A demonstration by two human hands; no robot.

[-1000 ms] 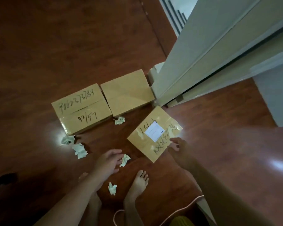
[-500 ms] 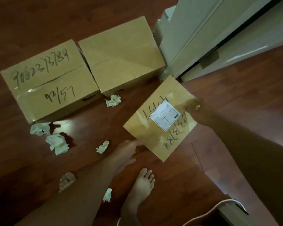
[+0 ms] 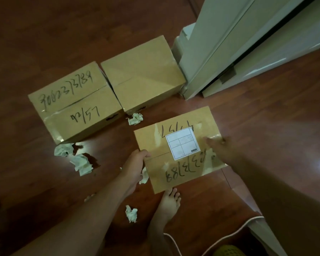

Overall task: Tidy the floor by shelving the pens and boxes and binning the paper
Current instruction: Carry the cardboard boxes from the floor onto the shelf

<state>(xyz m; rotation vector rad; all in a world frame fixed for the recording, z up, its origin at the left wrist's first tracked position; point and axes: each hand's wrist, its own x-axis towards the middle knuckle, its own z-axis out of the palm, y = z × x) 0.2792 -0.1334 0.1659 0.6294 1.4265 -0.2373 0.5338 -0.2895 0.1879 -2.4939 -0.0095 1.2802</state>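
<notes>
A cardboard box with a white label (image 3: 174, 172) and black handwriting is held between my hands, over the wooden floor. My left hand (image 3: 137, 161) grips its left edge, thumb over the top. My right hand (image 3: 218, 146) holds its right side, fingers across the top face. Two more cardboard boxes stand behind: one with handwritten numbers (image 3: 72, 106) at left, a plain one (image 3: 144, 76) beside it. Crumpled paper lies around: one wad below the plain box (image 3: 135, 119), two wads beside the left box (image 3: 81, 163), one partly under my left hand (image 3: 144, 177), one by my foot (image 3: 131, 213).
A pale green shelf unit or door frame (image 3: 220, 43) rises at the upper right, close behind the plain box. My bare foot (image 3: 169, 202) stands just under the held box. A white cord (image 3: 229, 237) loops at the bottom right near a yellow-green item (image 3: 229, 250).
Both hands have closed on the labelled box's sides. The box has turned squarer to me and nearer; the camera has come closer to the floor.
</notes>
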